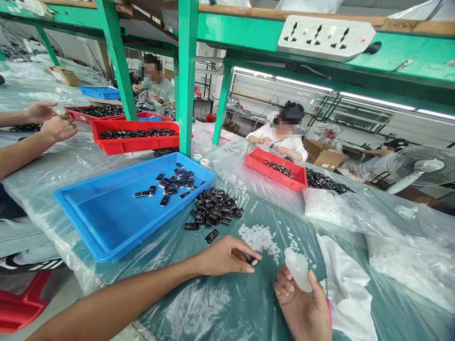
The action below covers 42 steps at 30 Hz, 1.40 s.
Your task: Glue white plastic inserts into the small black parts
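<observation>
My left hand (227, 255) pinches a small black piece with a pale round end (253, 261) between thumb and fingertips. To its right, my right hand (305, 303) is turned palm up, its fingers and thumb closed around a translucent white rounded block (297, 270). Just beyond my left hand lies a scatter of small white bits (259, 237). A pile of black rectangular pieces (216, 207) sits further back, beside a blue tray (117, 213) that holds more of the same pieces at its right end.
A white cloth (346, 284) lies right of my right hand. Red trays (137, 146) of black parts stand behind the blue one. A green post (188, 80) rises near its far corner. At left, another person's hands (53, 121) are working; two people sit across the table.
</observation>
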Motion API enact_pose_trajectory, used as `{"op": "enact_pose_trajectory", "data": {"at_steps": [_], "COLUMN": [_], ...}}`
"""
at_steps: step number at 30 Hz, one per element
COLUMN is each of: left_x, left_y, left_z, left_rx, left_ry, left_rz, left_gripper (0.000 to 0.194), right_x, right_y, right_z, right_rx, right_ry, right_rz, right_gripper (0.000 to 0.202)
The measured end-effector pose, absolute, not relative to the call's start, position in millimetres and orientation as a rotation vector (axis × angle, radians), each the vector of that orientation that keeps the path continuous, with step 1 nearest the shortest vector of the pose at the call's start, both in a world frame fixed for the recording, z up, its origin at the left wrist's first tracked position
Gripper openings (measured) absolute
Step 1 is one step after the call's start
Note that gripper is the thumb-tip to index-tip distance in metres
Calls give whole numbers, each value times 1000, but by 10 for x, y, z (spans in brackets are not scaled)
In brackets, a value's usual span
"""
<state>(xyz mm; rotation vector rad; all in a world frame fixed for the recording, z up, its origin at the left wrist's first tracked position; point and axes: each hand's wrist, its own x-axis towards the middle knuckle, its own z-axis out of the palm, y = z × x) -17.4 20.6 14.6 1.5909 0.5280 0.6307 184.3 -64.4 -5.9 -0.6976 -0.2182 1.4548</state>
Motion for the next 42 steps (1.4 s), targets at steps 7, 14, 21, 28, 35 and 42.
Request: {"op": "enact_pose_trajectory", "data": {"at_steps": [7,14,21,28,35,42], "left_x": [-156,-147,-147,-147,-143,-143], "left_y": [186,166,169,177,170,166], "left_z": [116,73,77,52,39,53], "left_rx": [1640,1721,1849,1905,1917,1928], "left_ry": [573,593,614,616,613,617], "left_rz": [622,617,598,583,576,579], "left_gripper": [38,37,35,34,32,31], "right_x": [1803,1716,1713,1611,1607,1619], "right_y": [-626,-631,-723,-811,-830,-842], "right_z": [-130,-135,-102,63,87,75], "right_rx": [-843,-1127,-1323,-1538,-1580,-1563], "right_ry": [-291,-461,-629,-793,-863,-888], "right_rz": [1411,1184,1003,746,647,669], "right_gripper": [28,32,37,42,45,44]}}
